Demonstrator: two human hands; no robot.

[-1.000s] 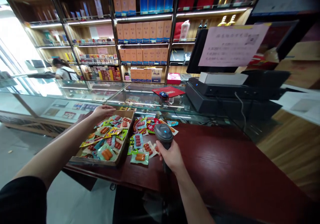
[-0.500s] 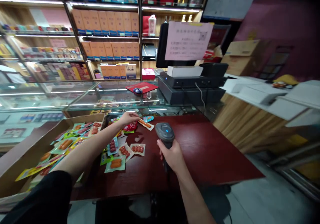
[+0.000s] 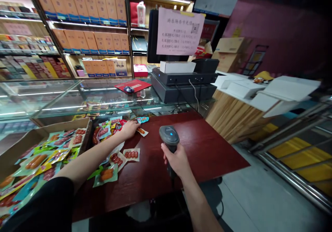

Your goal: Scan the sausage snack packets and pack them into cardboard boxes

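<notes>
Head cam: from my end, R hand [image 3: 177, 161] has its fingers wrapped round the scanner [image 3: 169, 135], upright above the red-brown table [image 3: 212, 152]. L hand [image 3: 129, 130] is down among loose sausage pkts [image 3: 131, 154], right by one orange-sausage pkt [image 3: 142, 131]; can't tell if fingers grip it. Cardbd box [image 3: 15, 149] at far L, open-top, is well filled w/ sealed pkts [image 3: 35, 161], red & orange sausages, some yellow/green wraps. White box [image 3: 293, 86], far R, flap up; can't see contents.
</notes>
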